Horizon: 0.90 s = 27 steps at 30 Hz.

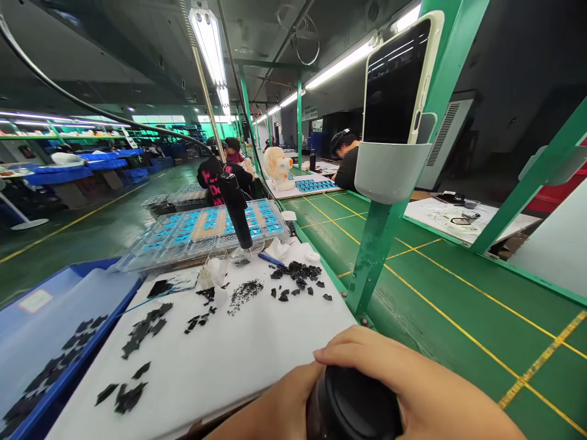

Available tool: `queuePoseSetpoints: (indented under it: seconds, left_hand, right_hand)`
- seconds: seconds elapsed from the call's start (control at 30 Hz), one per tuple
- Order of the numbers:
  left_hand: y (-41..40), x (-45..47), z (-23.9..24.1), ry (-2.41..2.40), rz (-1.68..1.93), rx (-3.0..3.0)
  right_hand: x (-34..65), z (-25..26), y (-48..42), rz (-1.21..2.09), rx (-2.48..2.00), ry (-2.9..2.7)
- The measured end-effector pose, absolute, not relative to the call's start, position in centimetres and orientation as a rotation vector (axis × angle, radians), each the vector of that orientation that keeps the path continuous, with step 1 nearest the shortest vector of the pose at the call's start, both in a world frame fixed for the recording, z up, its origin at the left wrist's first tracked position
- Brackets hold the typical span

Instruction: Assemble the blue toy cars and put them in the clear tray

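Note:
Both my hands meet at the bottom edge around a dark round bottle (353,406) with a black cap. My right hand (413,385) curls over its top and far side, fingers wrapped on the cap. My left hand (270,409) presses against its left side; only the thumb side shows. Beyond them lies a white work mat (238,342) strewn with small black flat parts (296,275) and a heap of tiny screws (245,292).
A hanging electric screwdriver (238,211) dangles over clear trays of blue parts (202,232). A blue bin (50,330) sits left. A green post (389,201) carries a grey cup holding a phone (397,79). The green conveyor belt (458,293) runs right. Seated people work farther back.

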<state>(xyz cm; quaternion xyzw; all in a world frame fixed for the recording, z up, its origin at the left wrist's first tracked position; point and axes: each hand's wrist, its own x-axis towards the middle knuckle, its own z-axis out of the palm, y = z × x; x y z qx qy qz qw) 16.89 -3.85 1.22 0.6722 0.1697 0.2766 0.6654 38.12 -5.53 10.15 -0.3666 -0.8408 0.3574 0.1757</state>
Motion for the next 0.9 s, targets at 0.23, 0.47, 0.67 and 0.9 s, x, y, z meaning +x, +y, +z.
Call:
queuePoseSetpoints:
  seconds: [0.23, 0.47, 0.67, 0.9]
  left_hand:
    - [-3.7, 18.3, 0.5, 0.444, 0.813, 1.415]
    - [-3.8, 18.3, -0.5, 0.518, 0.805, 1.413]
    - [-4.0, 18.5, -1.0, 0.681, 0.793, 1.476]
    - [-4.2, 19.2, -2.6, 0.677, 0.916, 1.488]
  right_hand:
    - [35.0, 9.6, -6.0, 0.541, -1.587, -2.192]
    - [35.0, 9.6, -6.2, 0.556, -1.605, -2.205]
    - [35.0, 9.3, -6.1, 0.5, -1.671, -2.207]
    - [35.0, 8.5, -5.9, 0.472, -1.691, -2.232]
